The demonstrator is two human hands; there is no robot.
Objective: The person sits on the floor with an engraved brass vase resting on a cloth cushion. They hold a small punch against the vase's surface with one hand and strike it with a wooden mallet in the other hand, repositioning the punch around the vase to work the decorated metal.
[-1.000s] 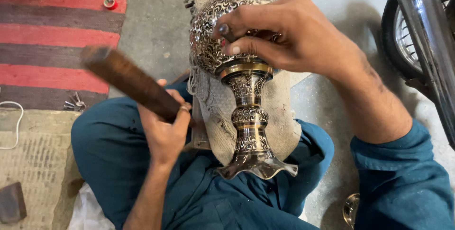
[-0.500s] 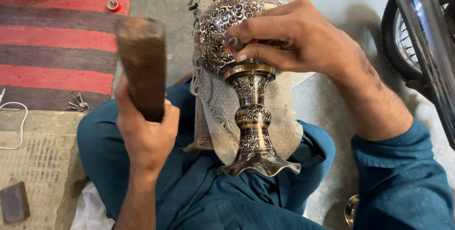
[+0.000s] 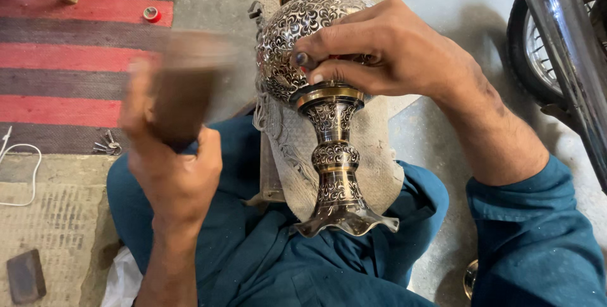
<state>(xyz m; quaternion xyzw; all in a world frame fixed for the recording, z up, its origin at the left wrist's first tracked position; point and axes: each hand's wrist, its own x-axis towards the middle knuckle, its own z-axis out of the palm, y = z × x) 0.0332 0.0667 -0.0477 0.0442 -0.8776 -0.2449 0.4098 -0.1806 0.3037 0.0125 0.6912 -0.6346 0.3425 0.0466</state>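
Mallet [image 3: 186, 85] blurred in left hand [image 3: 174, 174].

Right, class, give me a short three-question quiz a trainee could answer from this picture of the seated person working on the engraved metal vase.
1. True or false: the right hand rests on the round body of the engraved vase.
2. What does the left hand hold?
A. a brown wooden block
B. a paintbrush
C. a pair of pliers
3. What lies directly under the vase, between it and the person's lap?

Key
1. True; thumb and fingertips pinch together just above the vase's neck.
2. A; the block is blurred, raised beside the vase.
3. A beige frayed cloth.
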